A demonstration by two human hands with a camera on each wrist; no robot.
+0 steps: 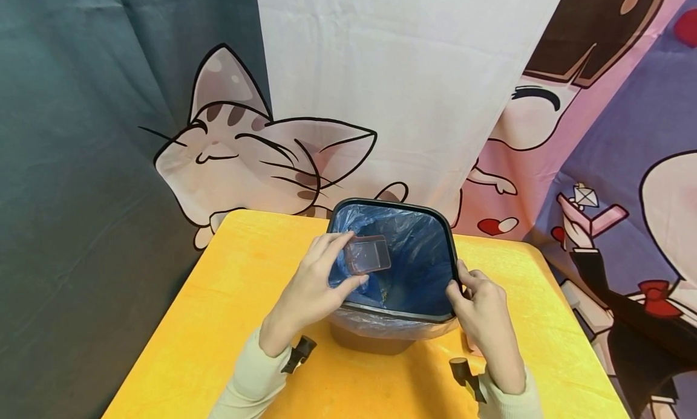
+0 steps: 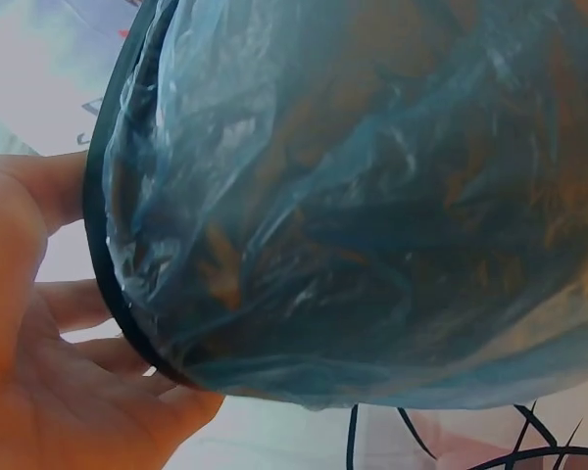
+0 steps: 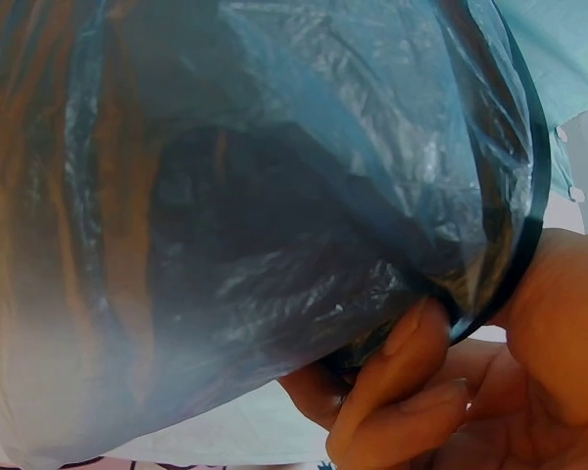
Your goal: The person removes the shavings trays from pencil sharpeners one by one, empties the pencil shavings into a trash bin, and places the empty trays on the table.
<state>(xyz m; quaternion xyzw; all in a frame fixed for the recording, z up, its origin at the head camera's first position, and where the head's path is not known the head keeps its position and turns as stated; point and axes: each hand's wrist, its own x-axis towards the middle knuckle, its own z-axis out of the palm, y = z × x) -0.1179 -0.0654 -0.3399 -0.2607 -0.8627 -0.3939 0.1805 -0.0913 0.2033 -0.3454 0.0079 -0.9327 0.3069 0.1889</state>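
Observation:
A trash bin with a black rim (image 1: 400, 206) stands on the table, lined with a blue plastic bag (image 1: 419, 268) whose edge is folded over the outside. My left hand (image 1: 310, 286) holds a small clear plastic box (image 1: 369, 254) with a pinkish edge between thumb and fingers, over the bin's mouth. The box is hidden in the left wrist view, where the bag covers most of the picture. On the other side, my right hand (image 1: 484, 307) grips the bin's rim. Its fingers (image 3: 397, 367) curl against the bag's outside in the right wrist view.
Under the bin is a yellow table (image 1: 261, 256). A pinkish object (image 1: 471, 345) lies on it, partly covered by my right hand. Behind the table hangs a cloth (image 1: 381, 74) printed with a cartoon cat and figures.

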